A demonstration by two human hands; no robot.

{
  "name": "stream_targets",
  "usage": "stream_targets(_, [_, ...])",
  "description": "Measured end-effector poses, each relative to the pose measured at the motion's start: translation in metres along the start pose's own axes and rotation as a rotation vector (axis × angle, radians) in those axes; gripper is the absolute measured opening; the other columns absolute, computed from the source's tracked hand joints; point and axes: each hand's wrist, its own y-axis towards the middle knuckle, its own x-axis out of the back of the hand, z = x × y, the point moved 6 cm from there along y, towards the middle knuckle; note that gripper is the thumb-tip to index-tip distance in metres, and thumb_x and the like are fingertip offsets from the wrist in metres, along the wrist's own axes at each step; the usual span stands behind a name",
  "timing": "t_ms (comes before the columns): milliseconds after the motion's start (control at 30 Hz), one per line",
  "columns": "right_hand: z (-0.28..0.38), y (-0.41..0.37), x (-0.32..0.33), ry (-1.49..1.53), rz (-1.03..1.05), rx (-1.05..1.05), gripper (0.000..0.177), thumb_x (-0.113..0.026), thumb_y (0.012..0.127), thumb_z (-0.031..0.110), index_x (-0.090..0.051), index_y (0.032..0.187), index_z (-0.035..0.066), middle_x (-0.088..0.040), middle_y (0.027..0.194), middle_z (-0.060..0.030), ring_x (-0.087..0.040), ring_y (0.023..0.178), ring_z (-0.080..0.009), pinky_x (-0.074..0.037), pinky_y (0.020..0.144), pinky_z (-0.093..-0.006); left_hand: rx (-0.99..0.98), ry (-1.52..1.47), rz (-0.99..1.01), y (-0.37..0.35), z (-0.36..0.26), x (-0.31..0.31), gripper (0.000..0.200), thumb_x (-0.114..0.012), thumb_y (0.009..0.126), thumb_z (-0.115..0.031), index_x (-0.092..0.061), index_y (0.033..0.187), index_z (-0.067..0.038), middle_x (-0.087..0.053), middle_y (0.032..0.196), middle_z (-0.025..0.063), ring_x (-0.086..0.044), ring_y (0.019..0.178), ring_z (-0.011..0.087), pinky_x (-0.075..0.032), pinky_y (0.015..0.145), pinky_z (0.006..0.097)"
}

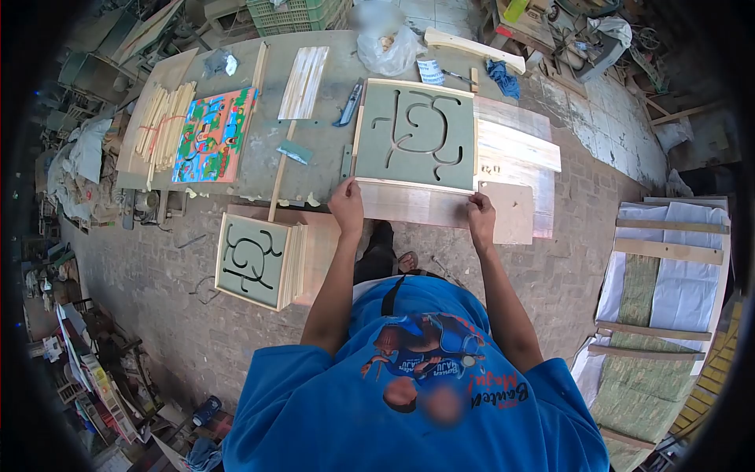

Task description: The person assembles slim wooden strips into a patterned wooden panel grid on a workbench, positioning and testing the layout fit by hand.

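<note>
Panel (pixel 385 157): green, wood-framed, curly slots

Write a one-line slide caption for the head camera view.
Left hand and right hand touch the near edge of a wood-framed green cut-out panel on a workbench.

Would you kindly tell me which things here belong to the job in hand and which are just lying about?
In hand: framed green panel, left hand and right hand on its lower edge; plywood sheet beneath it.
Lying about: painted board, bundle of strips, utility knife, plastic bag, blue cloth, second green panel.
</note>
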Motion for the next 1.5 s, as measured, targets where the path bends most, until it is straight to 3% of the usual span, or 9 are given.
stream_targets(267, [-0.018,0.006,0.0,-0.006,0.029,-0.025,0.04,-0.056,0.084,0.015,-0.062,0.116,-0.008,-0.069,0.105,-0.0188,-0.065,0.098,-0.025,-0.049,0.087,-0.0318,-0.009,-0.133,-0.044,-0.003,0.017,-0.004,0.026,-0.06,0.09,-0.003,-0.064,0.115,0.006,-0.073,0.091,0.0131,-0.071,0.076,0.0175,-0.055,0.068,0.029])
stream_targets(333, [-0.018,0.006,0.0,0.029,0.027,0.011,0.041,-0.058,0.085,0.014,-0.06,0.119,-0.009,-0.065,0.103,-0.0105,-0.059,0.083,-0.0146,-0.048,0.073,-0.0263,0.006,-0.133,-0.045,-0.002,0.021,-0.003,0.027,-0.061,0.09,-0.004,-0.064,0.116,0.006,-0.073,0.091,0.0131,-0.07,0.075,0.0172,-0.055,0.069,0.0293])
stream_targets(400, [-0.017,0.005,0.0,0.062,0.033,0.002,0.042,-0.058,0.086,0.014,-0.059,0.121,-0.009,-0.065,0.103,-0.0103,-0.059,0.083,-0.0143,-0.048,0.073,-0.0259,0.021,-0.133,-0.049,-0.001,0.022,-0.002,0.028,-0.061,0.09,-0.004,-0.063,0.117,0.005,-0.073,0.091,0.013,-0.07,0.075,0.017,-0.055,0.069,0.0297])
stream_targets(467, [-0.014,0.004,0.0,0.152,0.031,0.011,0.042,-0.058,0.09,0.019,-0.058,0.123,-0.007,-0.065,0.101,-0.01,-0.06,0.084,-0.0136,-0.049,0.072,-0.0259,0.074,-0.089,-0.049,-0.001,0.018,-0.001,0.025,-0.063,0.087,-0.005,-0.067,0.111,0.002,-0.073,0.091,0.0145,-0.071,0.081,0.0226,-0.055,0.073,0.0336])
stream_targets(567, [-0.012,0.005,0.0,0.149,0.02,-0.091,0.043,-0.057,0.091,0.019,-0.056,0.123,-0.009,-0.067,0.096,-0.0118,-0.062,0.088,-0.0182,-0.048,0.075,-0.0301,0.062,-0.071,-0.068,-0.001,0.012,-0.001,0.025,-0.063,0.087,-0.006,-0.068,0.11,0.003,-0.073,0.092,0.0152,-0.071,0.082,0.0229,-0.055,0.074,0.0337])
stream_targets(700, [-0.011,0.008,-0.002,0.147,0.017,-0.109,0.042,-0.058,0.095,0.026,-0.058,0.12,-0.008,-0.066,0.093,-0.0101,-0.061,0.081,-0.0148,-0.048,0.068,-0.028,0.051,-0.097,-0.13,0.001,0.014,-0.002,0.026,-0.063,0.089,-0.008,-0.067,0.111,0.003,-0.073,0.09,0.0143,-0.069,0.079,0.019,-0.054,0.073,0.0311])
stream_targets(800, [-0.01,0.011,-0.002,0.176,0.025,-0.164,0.035,-0.058,0.093,0.023,-0.06,0.115,-0.004,-0.066,0.091,-0.007,-0.06,0.077,-0.0124,-0.048,0.065,-0.0263,0.099,-0.076,-0.145,0.002,0.016,0.0,0.027,-0.063,0.088,-0.008,-0.067,0.112,0.004,-0.073,0.089,0.0145,-0.069,0.078,0.0196,-0.054,0.074,0.0316])
stream_targets(867, [-0.01,0.013,-0.004,0.233,0.02,-0.228,0.026,-0.059,0.092,0.017,-0.061,0.11,-0.001,-0.065,0.085,-0.0035,-0.058,0.07,-0.0093,-0.046,0.06,-0.0233,0.16,-0.079,-0.129,0.006,0.021,-0.001,0.026,-0.064,0.088,-0.012,-0.068,0.111,-0.002,-0.072,0.095,0.0175,-0.07,0.087,0.0294,-0.054,0.077,0.038])
stream_targets(1500, [-0.01,0.016,-0.006,0.238,0.026,-0.274,0.024,-0.06,0.09,0.014,-0.059,0.107,-0.003,-0.063,0.082,-0.0043,-0.055,0.064,-0.009,-0.045,0.053,-0.0218,0.2,-0.175,-0.095,0.009,0.019,-0.001,0.029,-0.06,0.089,-0.012,-0.067,0.114,0.001,-0.072,0.097,0.02,-0.07,0.088,0.0291,-0.053,0.079,0.0365])
